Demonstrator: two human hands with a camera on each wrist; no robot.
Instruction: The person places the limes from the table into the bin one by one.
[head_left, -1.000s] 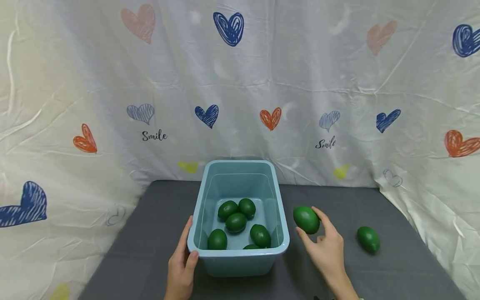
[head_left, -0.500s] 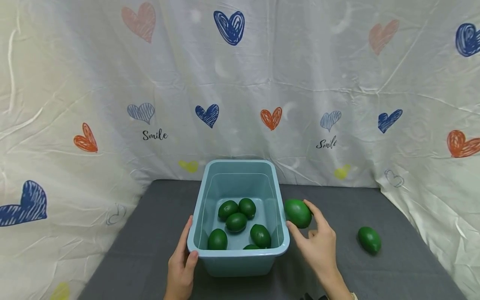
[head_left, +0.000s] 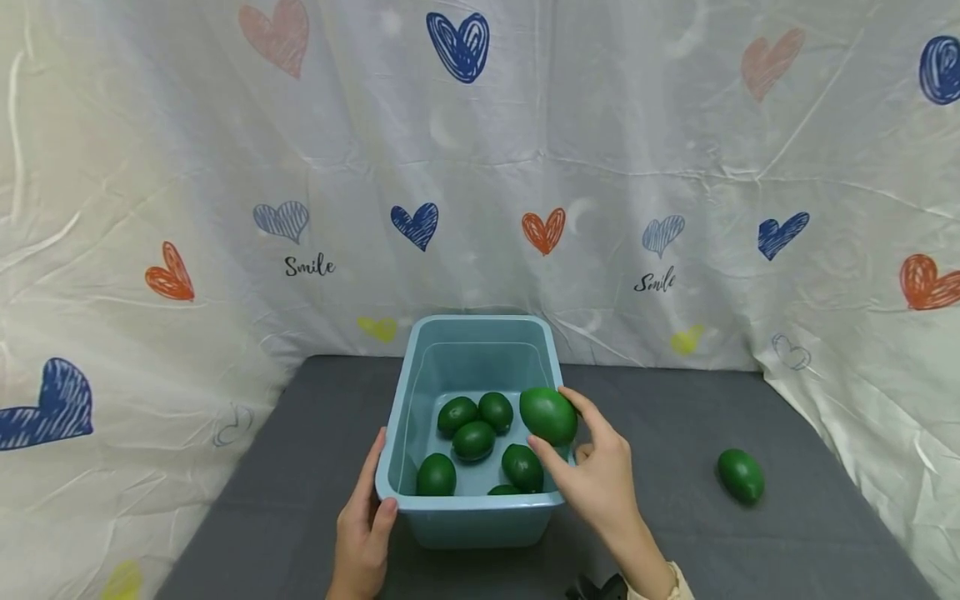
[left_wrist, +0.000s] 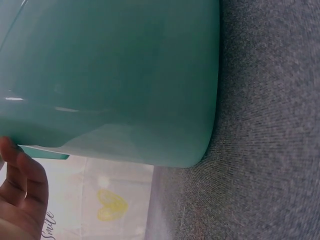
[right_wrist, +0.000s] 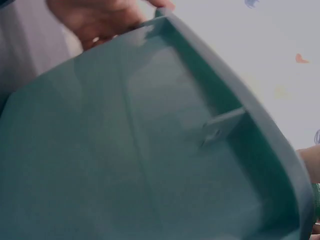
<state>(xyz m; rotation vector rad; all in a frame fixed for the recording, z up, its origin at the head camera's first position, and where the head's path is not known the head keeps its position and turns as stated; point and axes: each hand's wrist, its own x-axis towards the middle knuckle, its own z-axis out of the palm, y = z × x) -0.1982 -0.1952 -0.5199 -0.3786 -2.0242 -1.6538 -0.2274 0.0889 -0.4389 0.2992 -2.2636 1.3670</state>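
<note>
A light blue plastic bin [head_left: 480, 527] stands on the table with several green limes [head_left: 473, 441] on its floor. My left hand [head_left: 362, 537] holds the bin's near left corner, thumb on the front rim and fingers along the side. In the left wrist view, fingers [left_wrist: 32, 175] touch the bin's rim. Thumb and fingertips of my right hand [head_left: 600, 483] pinch another lime [head_left: 549, 416], which is over the inside of the bin near its right rim. The right wrist view mostly shows the bin's outer wall [right_wrist: 90, 145].
One loose lime [head_left: 741, 477] lies on the dark grey table cloth [head_left: 675, 533] to the right. Behind the table hangs a white curtain [head_left: 480, 150] printed with hearts. A small black object [head_left: 596, 587] shows at the bottom edge near the right wrist.
My right hand has moved left with its lime, from beside the bin to over its right rim. The left hand and the bin have stayed in place.
</note>
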